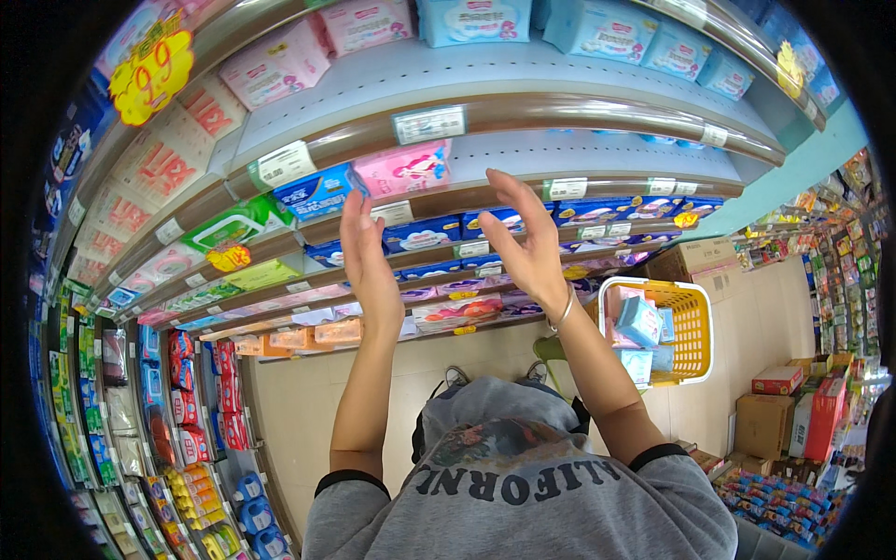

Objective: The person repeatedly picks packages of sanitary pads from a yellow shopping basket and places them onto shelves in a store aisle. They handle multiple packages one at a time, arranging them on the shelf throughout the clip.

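Note:
Both my hands are raised in front of the shelves, palms turned towards each other, with nothing between them. My left hand (369,269) is beside a blue plastic pack (316,192) and a pink pack (404,170) standing on a middle shelf. At the right, my right hand (525,245) has its thumb and fingers apart before a shelf edge with price tags and a row of dark blue packs (422,234). Light blue packs (480,21) and pale pink packs (276,68) stand on the upper shelf. Whether a fingertip touches any pack, I cannot tell.
A yellow plastic basket (689,329) with pink and light blue packs stands to the right, near a cardboard box (705,257). More cartons (763,425) are piled at the lower right. Shelves with blue detergent bottles (256,516) run along the left. Tiled floor (301,392) shows around my feet.

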`<state>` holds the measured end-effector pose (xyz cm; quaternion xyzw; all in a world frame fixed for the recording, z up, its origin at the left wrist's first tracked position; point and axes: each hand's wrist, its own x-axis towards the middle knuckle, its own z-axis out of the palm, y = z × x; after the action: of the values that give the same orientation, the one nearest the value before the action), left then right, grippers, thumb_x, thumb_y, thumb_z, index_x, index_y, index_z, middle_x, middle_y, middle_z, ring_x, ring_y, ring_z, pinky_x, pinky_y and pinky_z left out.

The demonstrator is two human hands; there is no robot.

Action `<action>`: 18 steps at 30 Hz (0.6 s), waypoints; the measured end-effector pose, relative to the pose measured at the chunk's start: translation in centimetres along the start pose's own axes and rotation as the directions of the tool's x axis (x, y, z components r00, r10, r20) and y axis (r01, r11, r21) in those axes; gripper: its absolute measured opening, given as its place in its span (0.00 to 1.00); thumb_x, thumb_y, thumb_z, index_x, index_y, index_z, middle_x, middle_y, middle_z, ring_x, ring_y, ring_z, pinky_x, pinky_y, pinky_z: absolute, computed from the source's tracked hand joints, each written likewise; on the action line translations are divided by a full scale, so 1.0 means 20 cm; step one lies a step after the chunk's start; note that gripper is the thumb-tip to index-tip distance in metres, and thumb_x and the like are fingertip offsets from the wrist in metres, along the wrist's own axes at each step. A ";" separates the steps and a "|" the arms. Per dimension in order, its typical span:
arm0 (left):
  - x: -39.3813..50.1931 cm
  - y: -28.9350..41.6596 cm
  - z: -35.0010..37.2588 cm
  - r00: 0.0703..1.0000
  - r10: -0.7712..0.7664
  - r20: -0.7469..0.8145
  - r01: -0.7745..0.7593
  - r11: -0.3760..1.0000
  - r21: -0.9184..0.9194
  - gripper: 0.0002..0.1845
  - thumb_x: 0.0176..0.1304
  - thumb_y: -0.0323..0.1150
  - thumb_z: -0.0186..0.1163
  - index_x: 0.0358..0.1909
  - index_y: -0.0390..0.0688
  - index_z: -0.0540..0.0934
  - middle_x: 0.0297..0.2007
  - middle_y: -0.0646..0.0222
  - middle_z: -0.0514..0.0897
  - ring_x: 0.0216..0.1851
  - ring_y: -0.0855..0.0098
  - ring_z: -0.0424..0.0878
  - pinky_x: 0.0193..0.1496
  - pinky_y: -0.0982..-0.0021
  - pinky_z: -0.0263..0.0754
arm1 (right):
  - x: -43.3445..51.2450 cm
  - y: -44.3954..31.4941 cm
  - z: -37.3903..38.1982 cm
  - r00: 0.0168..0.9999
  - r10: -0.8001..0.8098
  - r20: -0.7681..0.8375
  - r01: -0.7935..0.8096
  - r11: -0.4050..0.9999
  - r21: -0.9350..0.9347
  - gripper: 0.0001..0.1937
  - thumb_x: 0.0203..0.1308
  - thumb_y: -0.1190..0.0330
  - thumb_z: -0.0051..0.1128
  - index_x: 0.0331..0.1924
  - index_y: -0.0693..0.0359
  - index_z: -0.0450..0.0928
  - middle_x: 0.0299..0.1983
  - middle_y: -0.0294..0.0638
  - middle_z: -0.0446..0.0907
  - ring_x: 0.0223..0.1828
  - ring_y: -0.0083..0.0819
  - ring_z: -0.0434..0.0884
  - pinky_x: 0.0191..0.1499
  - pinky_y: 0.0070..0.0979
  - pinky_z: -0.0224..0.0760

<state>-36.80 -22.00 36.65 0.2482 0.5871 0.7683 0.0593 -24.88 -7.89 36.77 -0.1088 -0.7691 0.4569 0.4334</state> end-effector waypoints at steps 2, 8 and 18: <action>0.06 -0.04 -0.03 1.000 -0.026 0.009 0.026 1.000 -0.007 0.31 0.76 0.47 0.42 0.71 0.36 0.57 0.70 0.57 0.60 0.72 0.63 0.57 0.72 0.61 0.52 | 0.05 0.01 0.08 1.000 0.017 0.002 -0.017 1.000 -0.006 0.28 0.60 0.62 0.61 0.61 0.69 0.69 0.58 0.56 0.74 0.60 0.47 0.74 0.62 0.35 0.65; 0.12 0.00 -0.01 0.996 -0.070 0.053 0.063 0.990 0.129 0.32 0.75 0.48 0.42 0.70 0.36 0.59 0.69 0.57 0.61 0.71 0.64 0.58 0.72 0.63 0.51 | 0.19 0.09 0.23 1.000 0.007 0.004 -0.007 0.975 -0.222 0.35 0.58 0.55 0.61 0.60 0.79 0.66 0.57 0.66 0.72 0.60 0.57 0.72 0.63 0.40 0.63; 0.16 -0.01 0.00 0.992 -0.057 0.109 0.043 0.990 0.131 0.30 0.76 0.47 0.41 0.69 0.35 0.61 0.66 0.56 0.62 0.69 0.64 0.60 0.70 0.65 0.53 | 0.23 0.05 0.32 0.999 -0.018 0.048 0.028 0.973 -0.231 0.34 0.55 0.57 0.62 0.57 0.78 0.68 0.47 0.59 0.78 0.48 0.53 0.76 0.61 0.40 0.61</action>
<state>-39.61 -20.76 37.37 0.2795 0.6371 0.7119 0.0956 -32.70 -8.62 37.20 -0.1392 -0.8279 0.3615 0.4055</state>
